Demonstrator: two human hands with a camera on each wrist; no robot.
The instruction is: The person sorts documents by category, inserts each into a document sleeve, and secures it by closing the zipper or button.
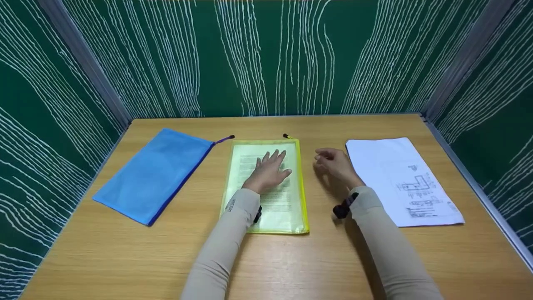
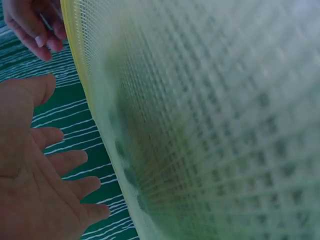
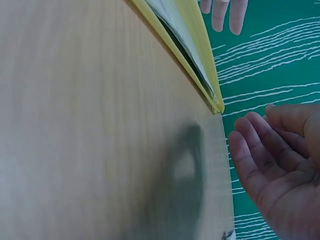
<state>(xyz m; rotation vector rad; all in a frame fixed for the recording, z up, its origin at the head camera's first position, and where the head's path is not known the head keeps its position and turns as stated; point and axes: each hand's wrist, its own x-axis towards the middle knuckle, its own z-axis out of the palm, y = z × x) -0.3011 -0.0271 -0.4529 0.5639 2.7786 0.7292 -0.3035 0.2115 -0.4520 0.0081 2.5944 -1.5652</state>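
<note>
A yellow mesh zip pouch (image 1: 291,223) lies at the middle of the table, with a printed sheet (image 1: 281,202) showing through its cover. Over its centre is my left hand (image 1: 268,173), palm down with fingers spread; the left wrist view shows a gap between that palm and the mesh. The pouch's right side (image 3: 207,55) gapes, and white paper edges (image 3: 182,35) show inside it in the right wrist view. My right hand (image 1: 336,166) is just right of the pouch above the table, fingers loosely curled and holding nothing, its shadow on the wood.
To the left lies a blue zip pouch (image 1: 154,177) at a slant, its dark puller pointing toward the yellow one. A stack of white paper (image 1: 377,175) with a printed drawing sits at the right, partly under my right forearm. Green walls (image 1: 270,58) bound the wooden table (image 1: 283,266).
</note>
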